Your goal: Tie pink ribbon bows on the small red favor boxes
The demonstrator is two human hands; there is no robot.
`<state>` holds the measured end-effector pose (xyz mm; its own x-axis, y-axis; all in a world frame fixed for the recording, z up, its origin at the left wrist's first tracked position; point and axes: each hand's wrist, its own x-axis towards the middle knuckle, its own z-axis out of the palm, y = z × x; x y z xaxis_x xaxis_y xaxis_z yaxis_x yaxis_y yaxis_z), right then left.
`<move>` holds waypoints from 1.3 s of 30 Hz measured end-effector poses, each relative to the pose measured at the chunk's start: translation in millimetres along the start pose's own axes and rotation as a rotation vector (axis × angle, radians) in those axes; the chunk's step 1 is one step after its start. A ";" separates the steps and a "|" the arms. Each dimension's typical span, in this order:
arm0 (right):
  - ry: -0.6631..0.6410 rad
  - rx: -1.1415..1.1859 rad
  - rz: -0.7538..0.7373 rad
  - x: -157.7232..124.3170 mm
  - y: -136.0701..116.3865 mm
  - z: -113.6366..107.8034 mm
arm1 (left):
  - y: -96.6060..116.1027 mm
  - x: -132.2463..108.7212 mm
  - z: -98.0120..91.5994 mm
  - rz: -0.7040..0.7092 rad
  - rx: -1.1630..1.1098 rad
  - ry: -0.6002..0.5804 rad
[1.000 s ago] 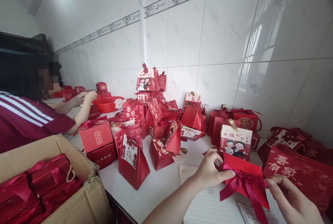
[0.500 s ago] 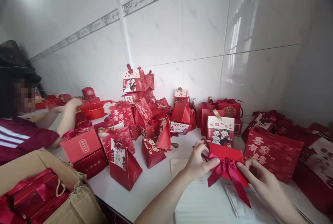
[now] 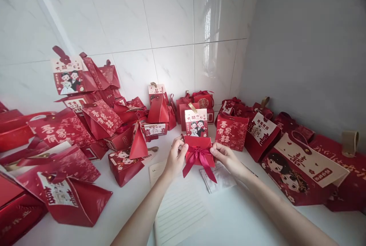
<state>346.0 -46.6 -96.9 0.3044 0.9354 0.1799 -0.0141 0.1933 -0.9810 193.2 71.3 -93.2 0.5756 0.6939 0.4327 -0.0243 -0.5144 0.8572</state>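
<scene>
Both hands are holding one small red box [image 3: 200, 141] between them, above the white table [image 3: 243, 208] and straight ahead of the person. The box is lying crosswise, its long axis running from left to right, so that one short end is facing each palm. The left hand [image 3: 176, 158] is pinching the left end, its thumb resting on the front near the upper corner and its fingers curling up behind. The right hand [image 3: 227, 157] is pinching the opposite end, with its thumb and bent forefinger at the edge; how its other fingers are gripping behind the box, I cannot tell. Neither hand is nearer than the other: both are touching the box, and the dark pink bow [image 3: 198, 151] is sitting about midway between the two thumbs, facing the person. Its two tails are hanging below the box and spreading apart, the right one reaching down in front of a clear packet [image 3: 219, 177]. Whether the bottom of the box is touching anything, I cannot make out. A lined notepad [image 3: 180, 208] is lying below and slightly to the left, its long side running toward the person between the forearms. Just behind the held box, a couple-print box [image 3: 196, 123] is standing upright, and a larger red box [image 3: 231, 133] with white lettering is standing beyond the right hand.
</scene>
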 end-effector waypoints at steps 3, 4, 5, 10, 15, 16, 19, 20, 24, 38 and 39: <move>-0.048 -0.021 0.005 2.9 3.7 -4.4 | 0.7 -0.4 0.8 0.004 0.021 -0.001; -0.039 -0.041 -0.020 3.7 5.3 -5.7 | 0.1 -0.4 1.2 0.003 0.033 -0.001; -0.020 -0.065 -0.060 4.2 6.9 -6.8 | -0.9 -0.5 1.8 -0.005 0.041 0.004; -0.021 -0.174 -0.178 1.8 11.8 -10.4 | -6.0 -1.8 6.5 -0.017 -0.042 0.092; -0.108 -0.543 -0.266 -2.3 9.5 -12.9 | -5.0 -3.7 5.0 -0.030 -0.070 0.043; -0.130 -0.620 -0.285 -2.6 8.7 -13.3 | -4.7 -4.1 3.7 -0.038 -0.066 0.028; -0.165 -0.737 -0.256 -2.8 6.6 -14.2 | -4.4 -4.5 -0.1 -0.029 -0.057 -0.027; -0.158 -0.745 -0.236 -2.7 6.2 -14.4 | -4.4 -4.4 -1.1 -0.015 -0.057 -0.049; -0.133 -0.742 -0.255 -1.9 6.4 -16.2 | -4.1 -3.2 -3.9 0.048 -0.008 -0.127; -0.141 -0.613 -0.285 -1.5 12.4 -23.6 | -2.5 -1.5 -2.5 0.088 0.098 -0.137; -0.131 -0.616 -0.293 -1.0 13.5 -22.5 | -2.5 -1.4 -3.0 0.099 0.092 -0.142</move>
<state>366.9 -51.6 -111.9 0.0953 0.9060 0.4124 0.6061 0.2759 -0.7460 190.0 73.1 -95.1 0.6837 0.5628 0.4646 -0.0154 -0.6253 0.7802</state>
